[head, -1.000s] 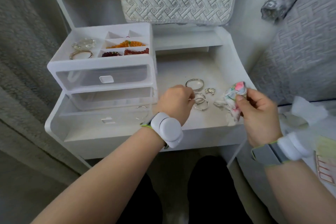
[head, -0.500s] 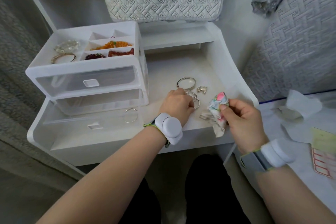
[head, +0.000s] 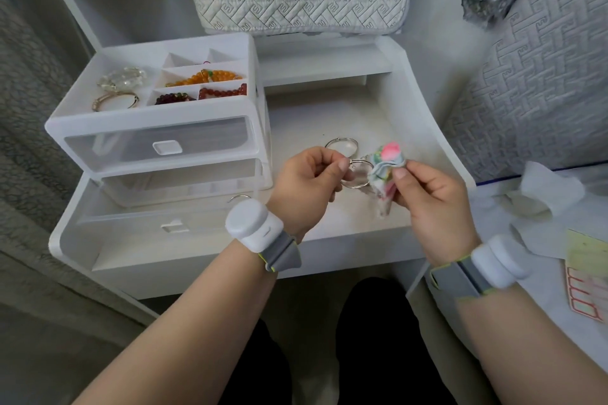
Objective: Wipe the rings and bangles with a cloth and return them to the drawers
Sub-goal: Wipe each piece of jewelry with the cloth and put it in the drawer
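Bangle [head: 355, 186] pinched by the left hand [head: 306, 187] meets a cloth [head: 386, 168] clamped in the right hand [head: 434, 207], over open surface [head: 329, 115] between drawer unit [head: 154, 141] and raised rim [head: 434, 128].

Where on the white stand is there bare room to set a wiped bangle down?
The back of the stand top, between the drawer unit and its right wall, is bare. The front strip near the edge too. Crowded: the middle, where a bangle lies behind the left hand and cloth.
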{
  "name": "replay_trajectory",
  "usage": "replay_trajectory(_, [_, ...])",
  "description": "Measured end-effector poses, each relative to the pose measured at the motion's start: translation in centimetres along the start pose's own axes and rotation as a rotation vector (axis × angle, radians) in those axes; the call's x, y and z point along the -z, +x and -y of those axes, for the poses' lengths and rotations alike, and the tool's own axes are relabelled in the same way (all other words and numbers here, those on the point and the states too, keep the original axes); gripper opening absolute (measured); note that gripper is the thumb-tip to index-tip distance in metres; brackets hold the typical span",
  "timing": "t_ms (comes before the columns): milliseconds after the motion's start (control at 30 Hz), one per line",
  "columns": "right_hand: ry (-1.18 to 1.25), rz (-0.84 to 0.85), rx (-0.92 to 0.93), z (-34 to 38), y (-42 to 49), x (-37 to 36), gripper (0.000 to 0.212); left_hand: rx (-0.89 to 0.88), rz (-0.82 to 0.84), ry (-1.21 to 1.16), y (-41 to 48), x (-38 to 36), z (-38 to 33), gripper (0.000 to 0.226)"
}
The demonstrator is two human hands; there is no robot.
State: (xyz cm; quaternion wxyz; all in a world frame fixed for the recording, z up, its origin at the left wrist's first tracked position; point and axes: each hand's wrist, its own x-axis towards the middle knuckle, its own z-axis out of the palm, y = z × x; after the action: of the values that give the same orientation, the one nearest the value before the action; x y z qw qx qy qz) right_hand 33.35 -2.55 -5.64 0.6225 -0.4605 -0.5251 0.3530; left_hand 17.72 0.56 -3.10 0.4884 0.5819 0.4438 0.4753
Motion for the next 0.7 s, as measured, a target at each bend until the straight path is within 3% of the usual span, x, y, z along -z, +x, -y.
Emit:
replay_trajectory(267, [-0.136,0.159,0.06,0.8,-0.2,-1.4,0.02,-0.002,0.053,-0.076,-1.4,0.5,-0.4,0.008])
replay_trajectory(433, [-0.224,0.155,0.086,1.3,-0.1,-1.9,0.025,-0.134,0.014,0.298,-1.8,1.0,-0.7,0.011])
replay_trajectory(600, [0.225,0.192,-0.152,0.9,-0.2,-2.3,0.024,-0.129,-0.094,0.233,-2.0,0.6,-0.7,0.009])
replay_trajectory(700, [0.346,0.295,-0.185,0.7,-0.1,-2.1,0.041,-0.026,-0.123,0.078,-2.0,0.5,-0.8,0.013])
